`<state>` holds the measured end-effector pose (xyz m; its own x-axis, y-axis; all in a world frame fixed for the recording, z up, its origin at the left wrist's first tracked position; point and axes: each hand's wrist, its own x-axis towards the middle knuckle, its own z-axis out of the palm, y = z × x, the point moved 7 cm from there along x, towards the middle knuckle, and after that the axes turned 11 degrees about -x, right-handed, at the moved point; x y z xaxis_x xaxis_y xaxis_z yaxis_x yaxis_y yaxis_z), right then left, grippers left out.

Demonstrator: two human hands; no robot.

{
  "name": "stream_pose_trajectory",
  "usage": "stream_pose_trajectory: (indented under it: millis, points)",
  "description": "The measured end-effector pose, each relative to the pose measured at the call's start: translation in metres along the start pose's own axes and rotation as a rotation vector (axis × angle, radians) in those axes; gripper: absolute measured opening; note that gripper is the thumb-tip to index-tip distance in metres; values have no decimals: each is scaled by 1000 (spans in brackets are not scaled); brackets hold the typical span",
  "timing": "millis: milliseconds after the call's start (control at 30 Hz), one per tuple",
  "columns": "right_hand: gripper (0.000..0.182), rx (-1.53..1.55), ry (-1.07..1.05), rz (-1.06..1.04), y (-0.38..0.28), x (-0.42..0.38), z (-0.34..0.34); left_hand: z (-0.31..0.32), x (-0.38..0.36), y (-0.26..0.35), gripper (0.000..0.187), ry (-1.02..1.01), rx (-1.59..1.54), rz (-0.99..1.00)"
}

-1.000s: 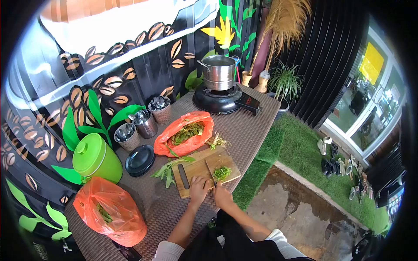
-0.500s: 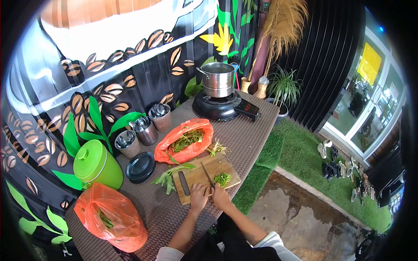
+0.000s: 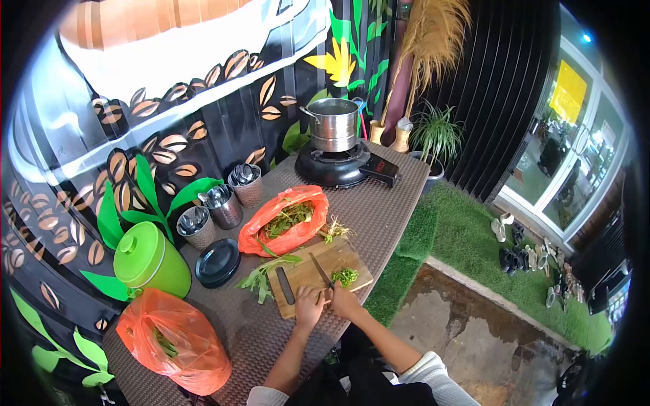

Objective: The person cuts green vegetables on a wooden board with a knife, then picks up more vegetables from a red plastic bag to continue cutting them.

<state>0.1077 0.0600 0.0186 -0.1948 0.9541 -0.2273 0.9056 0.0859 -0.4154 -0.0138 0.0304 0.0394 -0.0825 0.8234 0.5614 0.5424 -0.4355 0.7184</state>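
Observation:
My right hand is closed round the handle of a knife, its blade slanting away over a wooden cutting board. Left of it, my left hand presses on the board with bent fingers beside the blade; what lies under them is hidden. A small heap of chopped green herbs sits just right of the knife. Long leafy greens hang over the board's left edge. Behind the board, an open orange plastic bag holds more greens, with a bunch of pale roots beside it.
A steel pot stands on a black portable stove at the table's far end. Cups of cutlery, dark stacked plates, a green lidded container and a second orange bag line the left side.
My right hand and the knife have shifted slightly beside the left hand. The whole view has moved a little; the board, herbs and bags stay in place.

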Motion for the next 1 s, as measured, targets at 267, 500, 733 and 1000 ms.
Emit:
stream_pose_trajectory:
  millis: [267,500,733,1000]
  points:
    - [32,35,65,53,-7,-10,4,3,-6,-12,7,9,-36,-36]
    - [30,-36,47,92,-17,-35,7,-3,-2,-10,25,20,-66,-106]
    - [31,-49,102,-18,-7,-5,11,2,-4,-20,28,1,-113,-184]
    - [31,-59,59,60,-14,-26,12,-2,-2,-8,34,-37,-152,-152]
